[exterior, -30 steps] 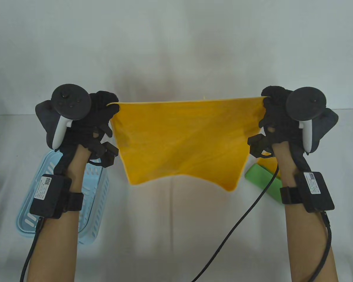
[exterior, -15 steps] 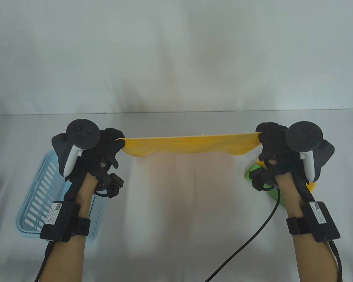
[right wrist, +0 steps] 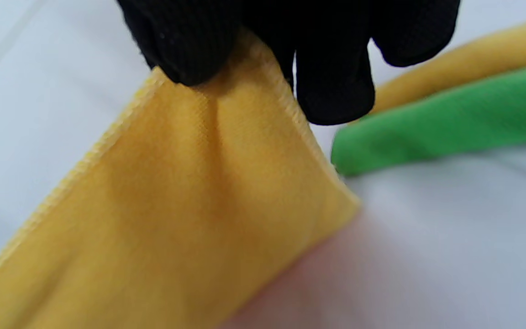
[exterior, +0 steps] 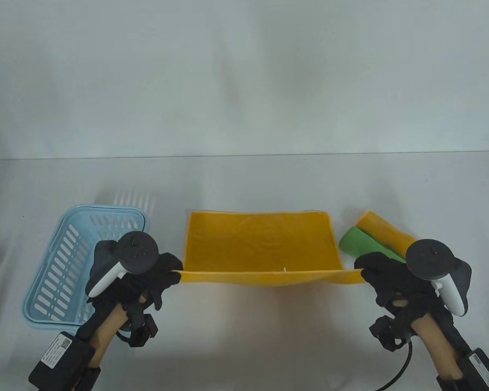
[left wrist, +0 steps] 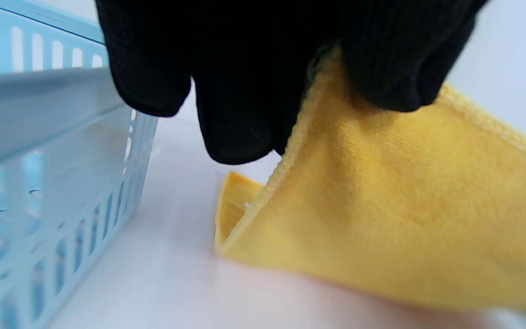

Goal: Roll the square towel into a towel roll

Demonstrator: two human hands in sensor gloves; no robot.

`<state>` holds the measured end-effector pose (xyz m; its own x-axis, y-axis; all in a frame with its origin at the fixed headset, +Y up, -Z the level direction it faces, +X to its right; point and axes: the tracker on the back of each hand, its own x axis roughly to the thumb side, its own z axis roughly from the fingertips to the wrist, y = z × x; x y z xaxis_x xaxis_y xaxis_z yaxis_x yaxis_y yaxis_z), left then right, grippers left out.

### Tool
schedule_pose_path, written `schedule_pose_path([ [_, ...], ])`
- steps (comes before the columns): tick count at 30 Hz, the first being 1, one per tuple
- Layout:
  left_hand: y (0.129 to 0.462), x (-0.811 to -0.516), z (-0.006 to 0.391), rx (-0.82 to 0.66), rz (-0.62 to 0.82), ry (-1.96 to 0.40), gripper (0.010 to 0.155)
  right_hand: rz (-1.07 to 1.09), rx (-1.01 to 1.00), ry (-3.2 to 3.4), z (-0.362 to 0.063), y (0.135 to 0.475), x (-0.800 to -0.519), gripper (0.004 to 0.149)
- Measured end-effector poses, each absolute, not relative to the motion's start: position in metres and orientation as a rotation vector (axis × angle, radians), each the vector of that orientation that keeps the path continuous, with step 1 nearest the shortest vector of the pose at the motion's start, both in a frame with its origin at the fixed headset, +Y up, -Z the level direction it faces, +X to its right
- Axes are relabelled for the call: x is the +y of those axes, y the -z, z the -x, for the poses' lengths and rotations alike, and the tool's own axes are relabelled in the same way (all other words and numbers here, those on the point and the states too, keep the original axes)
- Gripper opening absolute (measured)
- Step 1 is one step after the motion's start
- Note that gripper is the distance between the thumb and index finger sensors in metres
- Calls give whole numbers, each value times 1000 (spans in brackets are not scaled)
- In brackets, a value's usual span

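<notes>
Slotted plastic marks the far left: a light blue basket [exterior: 65, 260] stands on the white tabletop [exterior: 244, 183], and the left wrist view shows its wall [left wrist: 53, 183] just beside the gloved fingers [left wrist: 240, 114]. Next to it the left hand [exterior: 146, 279], a tracker on its back, pinches the near left corner of the yellow square towel [exterior: 261, 244] between thumb and fingers; up close the hemmed edge of the towel [left wrist: 404, 205] runs up into that pinch. The towel's far part lies flat on the tabletop in the middle, while its near edge is lifted and stretched taut between the two hands. At the other end the right hand [exterior: 395, 277] pinches the near right corner in the same way, and the right wrist view shows the cloth [right wrist: 176, 205] clamped under the black fingers [right wrist: 331, 82]. Just behind that hand lie a green towel roll [exterior: 360, 240] and a yellow towel roll [exterior: 385, 234], side by side and touching; both also show in the right wrist view, green [right wrist: 450, 128] in front of yellow [right wrist: 473, 59].
</notes>
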<state>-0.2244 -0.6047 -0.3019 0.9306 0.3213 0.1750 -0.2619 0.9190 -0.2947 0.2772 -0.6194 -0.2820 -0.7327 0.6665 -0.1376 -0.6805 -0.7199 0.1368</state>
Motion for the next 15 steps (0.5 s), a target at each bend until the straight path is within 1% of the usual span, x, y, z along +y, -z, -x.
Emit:
schedule_pose_path([
  [3, 286, -611, 222, -284, 324, -255, 40, 44, 338, -2378, -280, 266, -628, 37],
  [6, 273, -619, 221, -349, 401, -236, 40, 5, 400, -2380, -281, 254, -634, 37],
  [11, 260, -627, 218, -413, 515, -219, 40, -43, 474, -2348, -282, 245, -635, 37],
  [13, 261, -626, 218, -398, 510, -214, 40, -34, 465, -2337, -283, 247, -634, 37],
  [15, 269, -625, 218, -347, 471, -206, 41, -12, 426, -2348, -283, 254, -633, 37],
])
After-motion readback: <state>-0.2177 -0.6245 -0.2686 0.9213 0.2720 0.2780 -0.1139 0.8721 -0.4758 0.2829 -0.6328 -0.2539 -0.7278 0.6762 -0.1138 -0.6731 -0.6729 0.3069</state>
